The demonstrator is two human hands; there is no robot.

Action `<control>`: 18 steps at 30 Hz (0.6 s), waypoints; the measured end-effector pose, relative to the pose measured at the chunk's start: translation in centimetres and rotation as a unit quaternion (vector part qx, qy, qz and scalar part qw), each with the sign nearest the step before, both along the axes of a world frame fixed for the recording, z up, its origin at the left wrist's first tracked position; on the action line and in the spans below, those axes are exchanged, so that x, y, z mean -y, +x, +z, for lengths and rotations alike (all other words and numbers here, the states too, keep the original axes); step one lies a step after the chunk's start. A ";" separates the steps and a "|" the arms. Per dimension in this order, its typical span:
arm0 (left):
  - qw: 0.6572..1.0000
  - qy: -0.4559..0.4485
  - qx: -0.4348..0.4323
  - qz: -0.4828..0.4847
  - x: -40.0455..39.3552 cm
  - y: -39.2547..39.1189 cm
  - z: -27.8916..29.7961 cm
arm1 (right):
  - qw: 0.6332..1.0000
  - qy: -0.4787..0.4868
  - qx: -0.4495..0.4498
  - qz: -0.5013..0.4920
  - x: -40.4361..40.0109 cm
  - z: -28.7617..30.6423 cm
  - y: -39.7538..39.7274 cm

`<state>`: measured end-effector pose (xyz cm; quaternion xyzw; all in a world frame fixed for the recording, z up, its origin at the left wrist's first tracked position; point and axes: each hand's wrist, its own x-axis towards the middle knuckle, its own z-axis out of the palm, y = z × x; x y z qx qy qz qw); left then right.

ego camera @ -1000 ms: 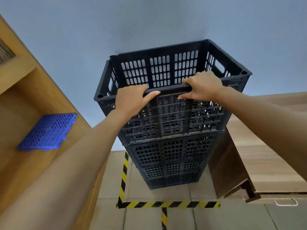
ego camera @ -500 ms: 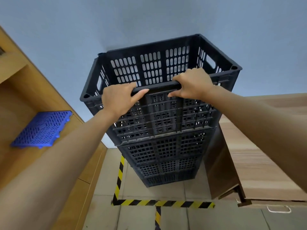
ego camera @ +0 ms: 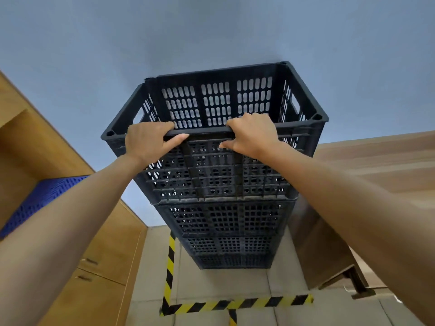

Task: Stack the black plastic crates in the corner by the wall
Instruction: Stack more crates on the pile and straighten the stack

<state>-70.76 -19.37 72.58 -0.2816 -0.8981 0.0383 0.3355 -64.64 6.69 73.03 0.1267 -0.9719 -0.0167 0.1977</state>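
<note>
While the top black slotted plastic crate (ego camera: 216, 142) sat on the stack of black plastic crates (ego camera: 230, 231) against the blue-grey wall (ego camera: 211, 31), the left hand (ego camera: 147, 142) and right hand (ego camera: 253, 135) both curled over its near rim, thumbs underneath. A light wooden cabinet (ego camera: 101, 255) stood close on the left, holding a blue perforated plastic panel (ego camera: 40, 198); a brown wooden desk (ego camera: 376, 165) pressed near the stack's right side. Yellow-and-black striped tape (ego camera: 235, 304) marked the beige tiled floor (ego camera: 211, 283) in front and left of the stack.
</note>
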 end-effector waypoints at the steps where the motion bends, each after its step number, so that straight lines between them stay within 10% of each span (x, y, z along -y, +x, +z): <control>1: 1.000 0.001 -0.002 -0.004 0.6 -0.4 0.0 | 1.000 0.001 -0.002 -0.001 0.6 0.0 0.0; 18: 0.998 0.042 0.039 -0.003 -1.8 -0.6 -0.2 | 0.999 0.044 0.004 0.001 -1.6 1.5 -1.1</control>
